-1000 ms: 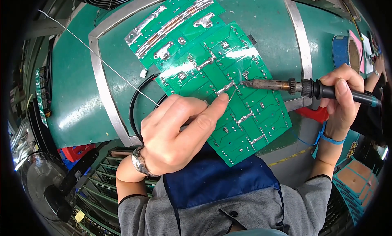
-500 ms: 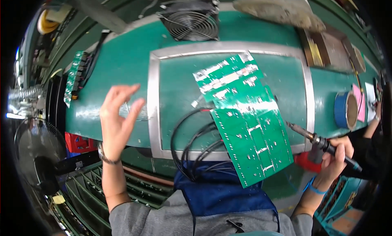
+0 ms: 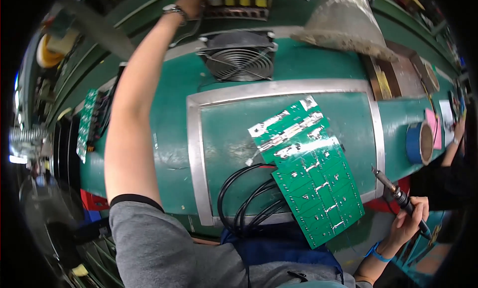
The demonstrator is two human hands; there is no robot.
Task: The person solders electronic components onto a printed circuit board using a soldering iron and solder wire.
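A soldering iron points up and left, its black handle gripped in my right hand. Its tip is just right of the large green circuit board, which lies solder side up, apart from it. Black cables loop out from the board's left edge. My left arm reaches far forward, and my left hand is at the left end of a boxy unit with yellow blocks. Its fingers are in shadow, so their grip cannot be made out.
A black fan with a wire guard stands behind the metal frame on the green bench. Farther right are a dusty funnel-shaped hood, an open box and a blue tape roll. Another person's arm shows at the right edge.
My left hand has gone from open above the bench's left side to the far unit. The soldering iron has moved slightly right and down, away from the board. The whole view has shifted.
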